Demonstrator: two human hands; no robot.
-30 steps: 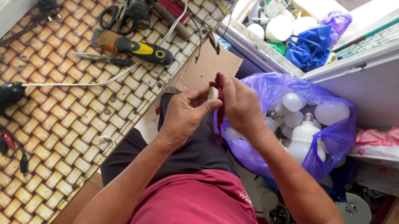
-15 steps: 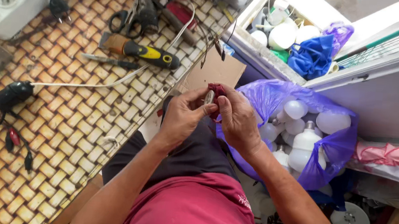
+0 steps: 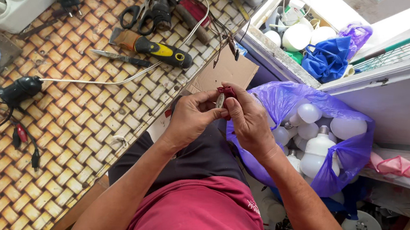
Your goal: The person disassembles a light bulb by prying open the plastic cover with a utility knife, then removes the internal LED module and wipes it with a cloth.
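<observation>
Head view. Woven-pattern worktop [image 3: 78,117] at left; purple bag [image 3: 287,101] of white bulbs [image 3: 319,151] just past its right edge, beside person's lap. Yellow-handled tool [image 3: 163,51] and scissors [image 3: 142,9] lie near worktop's far edge. Left hand [image 3: 192,118] and right hand [image 3: 250,120] meet above lap, fingers closed, pinching small dark-red part [image 3: 226,92] with pale metal piece between thumbs. Judgement: keep part over lap, grip firm near its ends, twist gently; slip would drop it among bulbs.

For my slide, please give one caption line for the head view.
Both hands, left and right, pinch a small dark-red part above a purple plastic bag of white bulbs.
</observation>
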